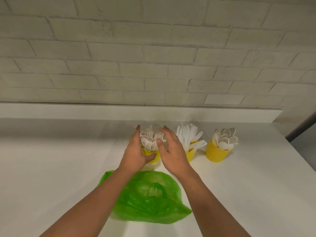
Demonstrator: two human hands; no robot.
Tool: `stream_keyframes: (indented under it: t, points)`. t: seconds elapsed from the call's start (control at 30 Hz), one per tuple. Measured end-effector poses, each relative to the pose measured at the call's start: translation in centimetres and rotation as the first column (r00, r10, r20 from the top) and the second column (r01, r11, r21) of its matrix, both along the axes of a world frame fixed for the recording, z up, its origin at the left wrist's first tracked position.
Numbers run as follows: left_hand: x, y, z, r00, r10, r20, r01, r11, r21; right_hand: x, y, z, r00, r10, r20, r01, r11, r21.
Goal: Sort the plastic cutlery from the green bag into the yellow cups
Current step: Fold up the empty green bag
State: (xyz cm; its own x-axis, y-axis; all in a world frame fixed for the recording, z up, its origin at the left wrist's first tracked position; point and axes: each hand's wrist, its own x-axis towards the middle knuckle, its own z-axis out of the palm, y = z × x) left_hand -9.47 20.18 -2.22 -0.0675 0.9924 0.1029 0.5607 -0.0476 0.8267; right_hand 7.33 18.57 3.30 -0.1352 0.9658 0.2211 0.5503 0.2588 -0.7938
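Three yellow cups stand in a row on the white counter (51, 165). The left cup (154, 159) holds white forks (150, 139), the middle cup (190, 155) white knives (188, 135), the right cup (215, 153) white spoons (225, 139). My left hand (135, 151) lies against the fork cup's left side, thumb across its front, fingers up beside the forks. My right hand (171, 151) is cupped around the right of the forks, fingers apart, thumb touching the tines. The green bag (150, 197) lies crumpled and flat near me, under my forearms.
A raised white ledge (153, 112) and a white brick wall (153, 57) run just behind the cups. The counter ends at the right, where a dark gap (301, 130) shows.
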Motion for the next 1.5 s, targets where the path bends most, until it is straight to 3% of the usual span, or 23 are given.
stream_keyframes:
  t: [0.1, 0.17, 0.23, 0.27, 0.33, 0.4, 0.53, 0.6, 0.7, 0.8, 0.87, 0.93, 0.97, 1.03, 1.1, 1.17, 1.23, 1.3, 1.33, 1.4, 1.43, 1.5]
  points:
    - [-0.1, -1.3, 0.6, 0.996, 0.073, 0.054, -0.072, 0.997, -0.021, 1.0, -1.9, 0.3, 0.995, -0.102, -0.018, 0.102, 0.995, 0.018]
    - [-1.0, -3.0, 1.5, 0.986, 0.161, 0.04, -0.16, 0.986, -0.042, 2.1, -3.6, 0.6, 0.98, -0.12, 0.16, 0.131, 0.99, -0.058]
    - [-2.8, -5.1, 2.3, 0.98, 0.157, -0.126, -0.172, 0.977, -0.125, 3.5, -5.9, 0.8, 0.896, 0.014, 0.444, 0.1, 0.967, -0.234]
    - [-3.8, -6.3, 2.6, 0.959, 0.096, -0.265, -0.154, 0.966, -0.209, 4.1, -7.1, 0.8, 0.852, 0.115, 0.511, 0.064, 0.945, -0.32]
    - [-5.5, -8.7, 2.7, 0.86, -0.071, -0.505, -0.153, 0.908, -0.389, 4.6, -9.2, 0.6, 0.822, 0.255, 0.51, -0.022, 0.908, -0.418]
    - [-6.8, -10.4, 2.4, 0.8, -0.165, -0.577, -0.172, 0.858, -0.484, 4.3, -10.5, -0.2, 0.806, 0.324, 0.495, -0.082, 0.89, -0.448]
    - [-9.0, -11.4, 1.5, 0.889, -0.194, -0.414, -0.106, 0.794, -0.599, 3.6, -11.1, -2.5, 0.684, 0.405, 0.607, 0.009, 0.827, -0.562]
    - [-9.0, -12.0, 1.6, 0.938, -0.15, -0.312, -0.073, 0.796, -0.601, 3.6, -10.7, -3.3, 0.671, 0.402, 0.623, 0.09, 0.79, -0.606]
    - [-8.6, -12.5, 1.4, 0.968, -0.029, -0.247, -0.097, 0.871, -0.482, 3.4, -9.9, -3.8, 0.733, 0.253, 0.631, 0.148, 0.846, -0.512]
    - [-8.3, -12.7, 3.5, 0.961, 0.176, -0.215, -0.23, 0.937, -0.264, 3.3, -9.1, -2.0, 0.79, -0.046, 0.611, 0.261, 0.928, -0.268]
    - [-8.1, -13.2, 5.9, 0.939, 0.334, -0.08, -0.338, 0.94, -0.05, 3.5, -9.1, -0.2, 0.852, -0.247, 0.461, 0.314, 0.947, -0.073]
    - [-7.5, -13.9, 8.7, 0.908, 0.413, 0.068, -0.419, 0.898, 0.136, 3.4, -9.5, 1.9, 0.921, -0.313, 0.232, 0.3, 0.949, 0.092]
    - [-7.2, -14.2, 9.6, 0.909, 0.413, 0.049, -0.413, 0.883, 0.222, 3.4, -9.8, 2.8, 0.939, -0.284, 0.195, 0.261, 0.956, 0.135]
    - [-6.8, -14.8, 9.8, 0.931, 0.319, -0.177, -0.266, 0.926, 0.268, 3.5, -10.3, 3.2, 0.924, -0.158, 0.348, 0.156, 0.987, 0.033]
    - [-6.8, -15.5, 8.5, 0.89, 0.11, -0.442, -0.13, 0.991, -0.015, 4.4, -10.4, 2.4, 0.802, 0.05, 0.596, 0.097, 0.972, -0.212]
    - [-7.1, -16.9, 6.8, 0.801, -0.021, -0.599, -0.19, 0.939, -0.288, 6.0, -10.7, 2.1, 0.712, 0.169, 0.682, 0.106, 0.934, -0.342]
    - [-7.5, -18.2, 6.0, 0.793, 0.112, -0.599, -0.322, 0.912, -0.255, 7.6, -10.9, 2.3, 0.804, 0.053, 0.592, 0.14, 0.951, -0.275]
    - [-7.2, -19.0, 6.2, 0.779, 0.295, -0.553, -0.429, 0.895, -0.127, 9.1, -11.1, 3.1, 0.937, -0.039, 0.347, 0.127, 0.963, -0.236]
    - [-6.7, -19.3, 6.6, 0.785, 0.347, -0.512, -0.449, 0.889, -0.086, 9.5, -11.4, 3.8, 0.986, -0.012, 0.168, 0.063, 0.951, -0.302]
    - [-5.2, -19.6, 7.7, 0.862, 0.385, -0.33, -0.432, 0.898, -0.08, 9.9, -12.1, 5.3, 0.98, -0.033, -0.198, -0.075, 0.854, -0.516]
    - [-4.1, -19.7, 8.3, 0.903, 0.382, -0.196, -0.407, 0.906, -0.111, 10.1, -12.5, 5.6, 0.956, -0.102, -0.274, -0.092, 0.783, -0.615]
    - [-1.8, -19.8, 9.4, 0.92, 0.371, 0.13, -0.334, 0.912, -0.237, 10.7, -13.1, 5.7, 0.974, -0.156, -0.163, 0.006, 0.74, -0.673]
